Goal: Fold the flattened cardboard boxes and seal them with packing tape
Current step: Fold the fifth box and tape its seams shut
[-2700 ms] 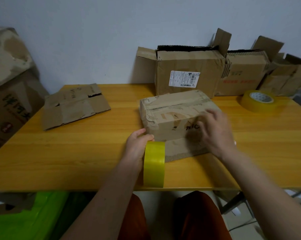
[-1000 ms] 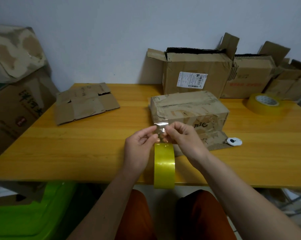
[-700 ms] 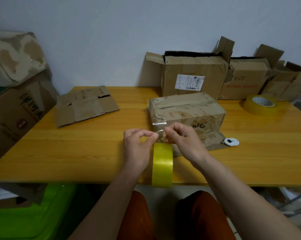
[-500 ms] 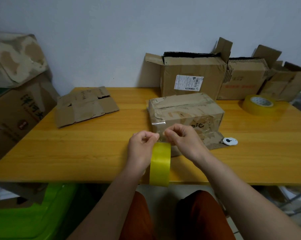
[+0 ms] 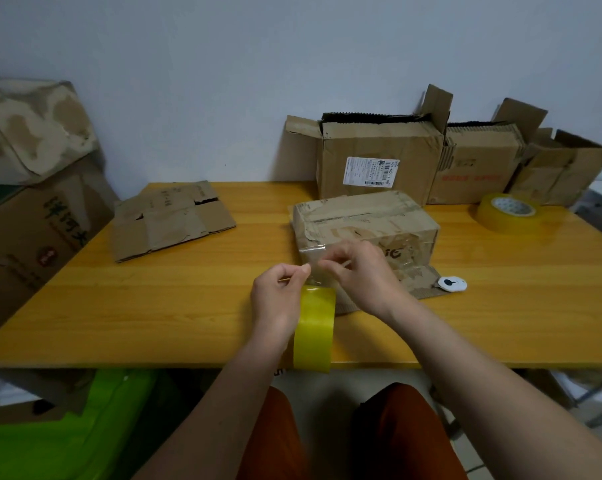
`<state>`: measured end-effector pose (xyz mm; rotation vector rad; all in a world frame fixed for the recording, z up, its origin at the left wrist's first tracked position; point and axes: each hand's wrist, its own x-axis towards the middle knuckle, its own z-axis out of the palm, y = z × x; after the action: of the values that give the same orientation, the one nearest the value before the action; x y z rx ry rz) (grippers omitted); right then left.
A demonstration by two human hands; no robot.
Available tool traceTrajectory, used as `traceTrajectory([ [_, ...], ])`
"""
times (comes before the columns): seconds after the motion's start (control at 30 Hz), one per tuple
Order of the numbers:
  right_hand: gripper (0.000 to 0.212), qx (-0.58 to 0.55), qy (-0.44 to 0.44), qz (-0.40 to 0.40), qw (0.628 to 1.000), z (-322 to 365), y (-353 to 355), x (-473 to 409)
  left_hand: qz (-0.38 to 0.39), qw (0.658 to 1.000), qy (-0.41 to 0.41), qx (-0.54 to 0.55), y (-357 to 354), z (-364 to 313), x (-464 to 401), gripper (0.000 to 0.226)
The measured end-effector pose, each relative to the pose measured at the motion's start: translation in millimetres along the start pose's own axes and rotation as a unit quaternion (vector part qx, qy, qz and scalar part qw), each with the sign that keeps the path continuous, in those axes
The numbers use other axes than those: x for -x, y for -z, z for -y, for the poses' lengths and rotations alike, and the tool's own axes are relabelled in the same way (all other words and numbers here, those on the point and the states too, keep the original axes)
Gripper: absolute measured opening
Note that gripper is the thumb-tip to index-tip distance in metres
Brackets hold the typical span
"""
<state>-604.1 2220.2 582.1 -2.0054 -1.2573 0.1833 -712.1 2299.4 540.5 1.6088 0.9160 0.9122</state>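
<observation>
A worn, closed cardboard box lies mid-table, a yellow tape roll on edge before it.

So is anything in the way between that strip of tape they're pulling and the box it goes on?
Nothing visible. The tape strip, pinched by the left hand and right hand, hangs right before the folded box.

Two bare forearms are being shown reaching in from the bottom edge, with no sleeves, watch or rings being worn on them. The left hand and the right hand are being seen uncovered, without gloves. Rust-orange trousers are being worn on both legs, which are being seen below the arms, the fabric looking plain and unpatterned.
</observation>
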Motion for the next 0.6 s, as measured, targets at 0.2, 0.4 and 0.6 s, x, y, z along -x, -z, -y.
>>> traceTrajectory([
  [0.2,0.028,-0.077,-0.099,-0.044,0.991,-1.7,-1.1,0.3,0.006,1.0,-0.009,0.007,-5.0,1.2,0.1,0.021],
  [0.4,0.046,-0.132,-0.203,0.183,0.953,-5.0,11.3,28.0,-0.049,0.999,0.003,0.007,-13.0,2.7,-0.2,0.023],
  [0.6,0.037,-0.282,-0.229,0.096,0.927,-18.6,24.5,53.7,-0.033,0.998,-0.05,0.018,-37.5,-16.1,7.6,0.024],
])
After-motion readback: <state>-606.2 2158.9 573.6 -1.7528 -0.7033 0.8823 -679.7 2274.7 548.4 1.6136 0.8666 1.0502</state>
